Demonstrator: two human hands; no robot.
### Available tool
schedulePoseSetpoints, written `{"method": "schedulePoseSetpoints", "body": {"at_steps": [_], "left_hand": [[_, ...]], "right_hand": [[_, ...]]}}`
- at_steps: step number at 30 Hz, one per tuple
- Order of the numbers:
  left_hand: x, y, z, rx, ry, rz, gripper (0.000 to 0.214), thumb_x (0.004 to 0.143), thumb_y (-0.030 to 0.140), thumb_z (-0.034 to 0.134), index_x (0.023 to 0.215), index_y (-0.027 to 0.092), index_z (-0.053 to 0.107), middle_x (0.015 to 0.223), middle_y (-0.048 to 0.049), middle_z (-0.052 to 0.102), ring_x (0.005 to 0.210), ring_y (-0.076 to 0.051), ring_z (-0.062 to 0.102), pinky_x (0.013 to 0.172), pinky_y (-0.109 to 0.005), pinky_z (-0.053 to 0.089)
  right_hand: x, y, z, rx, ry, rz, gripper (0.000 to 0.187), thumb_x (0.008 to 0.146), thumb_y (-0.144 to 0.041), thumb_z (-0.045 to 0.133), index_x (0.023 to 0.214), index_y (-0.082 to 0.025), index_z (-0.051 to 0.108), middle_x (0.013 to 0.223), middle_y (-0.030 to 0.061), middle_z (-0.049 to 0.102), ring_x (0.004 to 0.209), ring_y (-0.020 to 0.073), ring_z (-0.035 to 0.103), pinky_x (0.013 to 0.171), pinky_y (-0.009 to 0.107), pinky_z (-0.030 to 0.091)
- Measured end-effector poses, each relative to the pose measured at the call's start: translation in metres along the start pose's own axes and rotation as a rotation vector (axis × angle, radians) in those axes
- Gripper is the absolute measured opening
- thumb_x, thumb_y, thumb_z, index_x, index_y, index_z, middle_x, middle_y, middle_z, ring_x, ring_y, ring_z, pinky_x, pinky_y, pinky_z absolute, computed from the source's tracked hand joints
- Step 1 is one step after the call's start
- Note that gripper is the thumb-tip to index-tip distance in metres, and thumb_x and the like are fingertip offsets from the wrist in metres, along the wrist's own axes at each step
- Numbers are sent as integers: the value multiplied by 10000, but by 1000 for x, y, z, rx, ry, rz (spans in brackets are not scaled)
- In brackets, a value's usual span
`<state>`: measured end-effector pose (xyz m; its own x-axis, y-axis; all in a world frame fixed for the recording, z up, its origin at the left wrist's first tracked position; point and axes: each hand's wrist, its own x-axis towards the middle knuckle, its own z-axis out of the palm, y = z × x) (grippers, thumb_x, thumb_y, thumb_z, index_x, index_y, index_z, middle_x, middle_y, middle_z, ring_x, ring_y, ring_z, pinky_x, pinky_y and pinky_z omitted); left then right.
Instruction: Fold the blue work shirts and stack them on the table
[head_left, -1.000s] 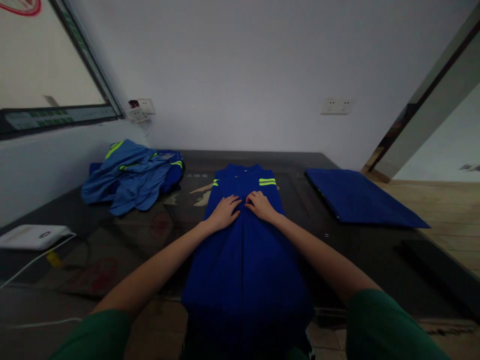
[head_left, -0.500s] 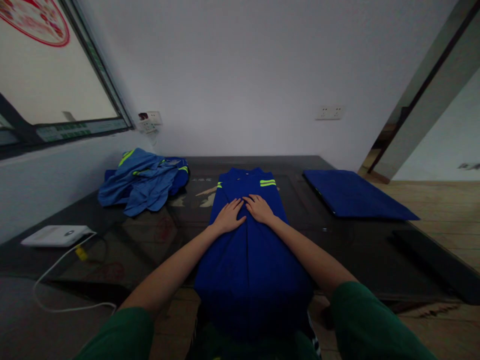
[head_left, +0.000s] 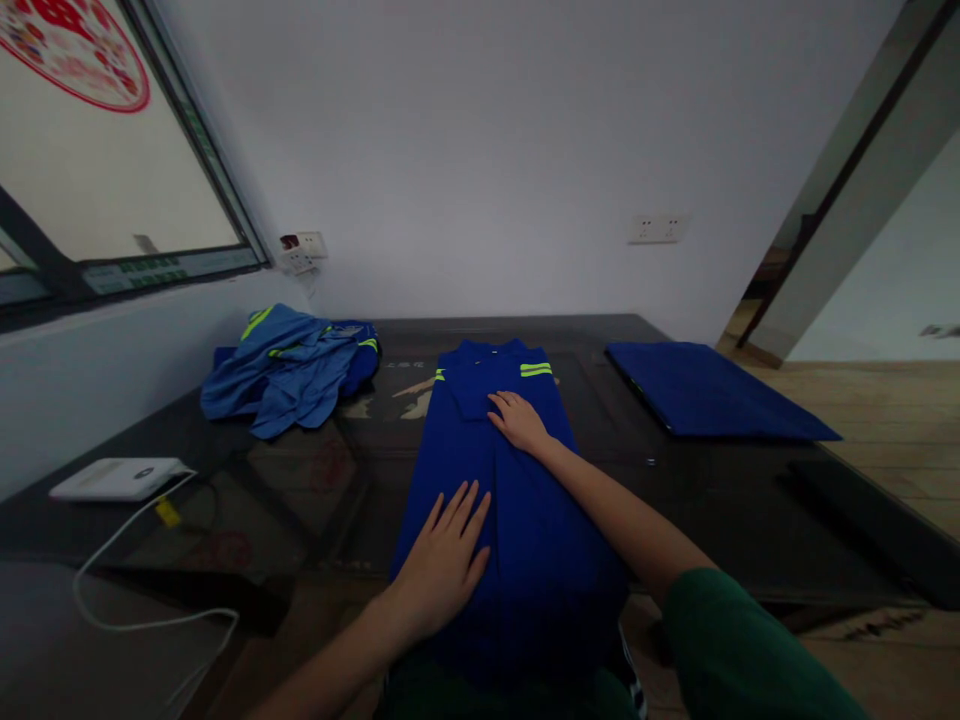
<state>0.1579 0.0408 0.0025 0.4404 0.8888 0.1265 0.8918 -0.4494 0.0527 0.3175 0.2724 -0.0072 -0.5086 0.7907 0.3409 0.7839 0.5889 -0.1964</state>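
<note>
A dark blue jacket (head_left: 461, 455) with neon yellow stripes lies lengthwise in front of me, collar toward the wall, its lower end hanging over the table's near edge toward my lap. Its sides are folded in to a seam down the middle. My left hand (head_left: 442, 560) is over the lower left half, fingers spread, palm down. Higher up, my right hand (head_left: 517, 420) rests flat on the upper chest beside the seam, fingers stretched out. Neither hand grips anything.
On the dark table (head_left: 645, 520), a heap of blue clothes (head_left: 292, 370) lies at the back left. A white device (head_left: 120, 478) with a cable (head_left: 112, 625) is at the left edge. To the right are a flat blue folded item (head_left: 712, 390) and a black slab (head_left: 870, 520).
My left hand has moved from the upper chest down the jacket toward me, its fingers spread. My right hand has stayed in nearly the same place.
</note>
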Motion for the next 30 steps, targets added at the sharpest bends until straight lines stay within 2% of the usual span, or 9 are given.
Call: {"method": "schedulePoseSetpoints", "body": {"at_steps": [6,10,13,15,19,22,24,27,30], "left_hand": [[-77,20,-1,-139,91,142,708,888,242,521,1520,225,203,1534,-105,346,1414,-265,316,1124,-499,339],[-117,2,19,-491,168,180,407,900,178,473,1281,285,569,1232,-55,661,1198,-214,581,1074,-409,427],[-135,-18,64,-812,344,-287,193,900,333,522,908,213,674,879,-66,716,893,-220,694,885,-354,554],[-138,-23,96,-1011,433,-674,323,804,494,630,917,191,638,925,-95,707,921,-267,691,839,-373,570],[-127,-15,127,-1363,372,-940,759,509,605,806,1129,215,604,1236,-136,637,1208,-351,559,990,-430,489],[-117,-7,118,-1501,208,-933,823,452,562,848,1157,199,627,1243,-147,643,1252,-372,517,1053,-466,424],[-115,-4,108,-1530,137,-929,813,443,553,854,1133,176,649,1199,-154,670,1225,-382,540,1062,-491,411],[-121,-1,96,-1500,115,-944,770,457,567,842,1092,167,670,1150,-145,697,1187,-383,572,1066,-509,408],[-134,5,94,-1446,116,-949,723,523,603,799,1091,179,661,1152,-129,700,1184,-371,578,1063,-506,417]], "right_hand": [[-3,-7,-9,9,83,-31,379,971,-312,445,1275,-123,571,1333,169,558,1266,262,472,1039,412,387],[-14,-18,-35,179,134,-50,305,939,-235,496,1194,-119,616,1302,163,577,1261,251,475,1063,406,369],[-52,-30,-82,447,89,-21,237,920,-197,499,1098,-151,648,1207,124,632,1175,217,539,1031,375,400],[-97,-35,-118,690,-73,6,216,925,-263,514,1058,-169,655,1078,89,675,1008,189,618,922,333,471],[-211,-31,-158,1067,-693,113,308,917,-419,536,1009,-170,692,874,65,701,789,159,656,719,269,518],[-284,-16,-133,1048,-872,368,377,836,-516,606,913,-161,706,809,71,696,720,179,667,649,282,527],[-315,-7,-97,940,-632,589,471,782,-623,594,762,-161,683,687,60,661,640,188,647,610,303,530],[-333,-4,-45,939,-246,761,573,655,-703,654,885,-179,689,931,124,707,884,275,673,769,389,556],[-332,-16,-19,1057,-130,805,710,611,-707,692,1103,-195,665,1229,162,642,1163,334,580,962,473,485]]}}
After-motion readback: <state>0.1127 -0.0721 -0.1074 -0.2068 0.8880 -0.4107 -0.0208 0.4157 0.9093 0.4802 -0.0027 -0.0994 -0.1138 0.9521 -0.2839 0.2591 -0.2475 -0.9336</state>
